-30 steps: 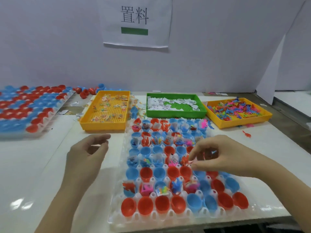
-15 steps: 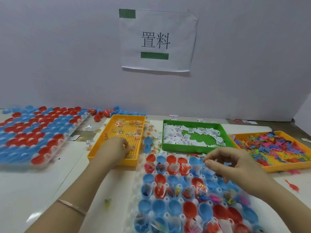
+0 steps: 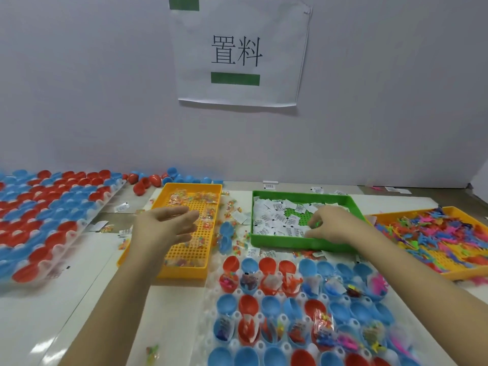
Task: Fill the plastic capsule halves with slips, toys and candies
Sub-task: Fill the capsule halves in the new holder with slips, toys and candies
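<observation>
1. Green tray point(image 3: 295, 244) sits at the far centre of the white table point(image 3: 39, 313), with paper slips point(image 3: 274, 223) lying in it. The right hand point(image 3: 332, 225) is inside it, fingertips bent down onto the slips; I cannot tell whether one is pinched.
2. Left hand point(image 3: 163, 225) hovers over the yellow tray point(image 3: 184, 272), fingers loosely extended, nothing held. Candies point(image 3: 184, 196) in clear packets lie in that tray.
3. Orange tray point(image 3: 464, 274), far right, holds a heap of coloured toys point(image 3: 449, 233).
4. Capsule halves point(image 3: 272, 306) — red and blue, mouths up — stand in rows in a clear holder point(image 3: 211, 289) nearest the camera. Several contain slips, toys or candy packets.
5. Second rack point(image 3: 47, 220) of red and blue capsule pieces at left — blurred.
</observation>
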Tool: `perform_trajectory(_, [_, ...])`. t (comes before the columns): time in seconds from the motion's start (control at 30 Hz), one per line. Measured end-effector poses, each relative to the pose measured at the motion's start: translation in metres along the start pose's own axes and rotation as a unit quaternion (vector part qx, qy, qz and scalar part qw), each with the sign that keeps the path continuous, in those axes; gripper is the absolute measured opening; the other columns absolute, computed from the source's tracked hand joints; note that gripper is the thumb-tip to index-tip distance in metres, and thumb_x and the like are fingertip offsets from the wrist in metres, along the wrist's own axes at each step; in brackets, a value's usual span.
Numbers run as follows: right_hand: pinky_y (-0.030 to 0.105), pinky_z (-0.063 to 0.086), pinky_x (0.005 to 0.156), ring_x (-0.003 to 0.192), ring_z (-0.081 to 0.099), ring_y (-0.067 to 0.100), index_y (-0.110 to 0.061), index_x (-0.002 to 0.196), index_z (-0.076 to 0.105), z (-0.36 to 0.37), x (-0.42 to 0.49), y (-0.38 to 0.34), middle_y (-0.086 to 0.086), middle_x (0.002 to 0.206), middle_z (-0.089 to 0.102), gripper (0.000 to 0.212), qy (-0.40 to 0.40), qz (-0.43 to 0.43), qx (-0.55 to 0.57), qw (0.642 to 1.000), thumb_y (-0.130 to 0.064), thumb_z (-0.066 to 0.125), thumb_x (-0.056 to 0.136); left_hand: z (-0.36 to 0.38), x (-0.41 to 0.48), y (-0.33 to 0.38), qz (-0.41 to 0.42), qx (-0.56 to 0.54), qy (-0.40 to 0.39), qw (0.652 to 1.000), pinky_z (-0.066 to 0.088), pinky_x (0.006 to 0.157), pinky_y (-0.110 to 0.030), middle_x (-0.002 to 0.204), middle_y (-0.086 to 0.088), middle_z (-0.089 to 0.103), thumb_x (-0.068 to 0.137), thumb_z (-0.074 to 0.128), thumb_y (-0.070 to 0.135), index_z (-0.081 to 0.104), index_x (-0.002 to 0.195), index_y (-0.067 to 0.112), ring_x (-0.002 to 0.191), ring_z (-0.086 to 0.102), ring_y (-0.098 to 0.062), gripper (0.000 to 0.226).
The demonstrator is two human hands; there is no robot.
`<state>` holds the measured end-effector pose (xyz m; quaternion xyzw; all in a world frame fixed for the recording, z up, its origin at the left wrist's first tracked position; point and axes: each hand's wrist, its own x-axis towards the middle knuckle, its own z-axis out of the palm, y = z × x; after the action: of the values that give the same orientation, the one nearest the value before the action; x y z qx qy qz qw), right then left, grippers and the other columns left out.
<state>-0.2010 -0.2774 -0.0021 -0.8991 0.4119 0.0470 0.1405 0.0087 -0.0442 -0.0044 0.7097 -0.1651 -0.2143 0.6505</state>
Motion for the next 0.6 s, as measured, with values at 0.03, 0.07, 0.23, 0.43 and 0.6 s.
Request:
perform_trajectory(0.03, [0.032, 0.050, 0.092, 0.107, 0.061, 0.020, -0.009, 0.113, 0.067, 0.000, 0.003, 0.001, 0.004, 0.119, 0.066, 0.035, 0.002, 0.003, 0.010, 1.000, -0.031, 0.070, 0.085, 0.005, -0.004, 0.003, -0.025, -0.063, -0.027, 0.997, 0.057, 0.054, -0.023, 0.078, -0.001, 0.077, 0.058, 0.082, 0.032, 0.071, 0.100, 0.013, 0.070, 0.075, -0.016, 0.047])
perform_trajectory(0.07, [0.030, 0.052, 0.085, 0.099, 0.063, 0.018, -0.012, 0.101, 0.071, 0.001, 0.006, 0.003, 0.000, 0.108, 0.069, 0.023, 0.010, 0.003, 0.024, 1.000, -0.027, 0.073, 0.083, 0.010, -0.007, 0.005, -0.045, -0.112, -0.056, 0.991, 0.058, 0.061, -0.026, 0.080, -0.003, 0.077, 0.055, 0.082, 0.030, 0.071, 0.099, 0.011, 0.074, 0.075, -0.018, 0.048])
perform_trajectory(0.23, [0.018, 0.046, 0.053, 0.061, 0.059, 0.007, -0.022, 0.067, 0.069, -0.001, 0.007, 0.013, -0.010, 0.074, 0.070, 0.015, 0.043, 0.001, 0.104, 0.994, -0.023, 0.075, 0.080, 0.034, -0.021, 0.013, -0.111, -0.251, -0.178, 0.945, 0.058, 0.060, -0.020, 0.086, -0.014, 0.076, 0.059, 0.080, 0.010, 0.079, 0.081, 0.002, 0.076, 0.075, -0.021, 0.023])
perform_trajectory(0.43, [0.020, 0.041, 0.062, 0.077, 0.059, 0.003, -0.023, 0.087, 0.070, -0.009, -0.001, 0.018, -0.013, 0.083, 0.066, 0.021, 0.157, -0.013, 0.163, 0.974, -0.043, 0.067, 0.085, 0.045, -0.031, 0.016, -0.061, -0.219, -0.153, 0.962, 0.056, 0.054, -0.020, 0.079, -0.014, 0.076, 0.051, 0.081, 0.010, 0.073, 0.086, 0.005, 0.069, 0.075, -0.022, 0.037])
perform_trajectory(0.6, [0.021, 0.052, 0.060, 0.068, 0.065, 0.006, -0.025, 0.085, 0.073, -0.025, -0.029, -0.017, -0.007, 0.078, 0.073, 0.011, 0.123, -0.106, 0.416, 0.895, -0.032, 0.076, 0.076, 0.054, -0.040, 0.018, -0.078, -0.250, -0.148, 0.954, 0.057, 0.054, -0.022, 0.075, -0.011, 0.075, 0.054, 0.079, 0.007, 0.069, 0.094, 0.002, 0.067, 0.074, -0.020, 0.041])
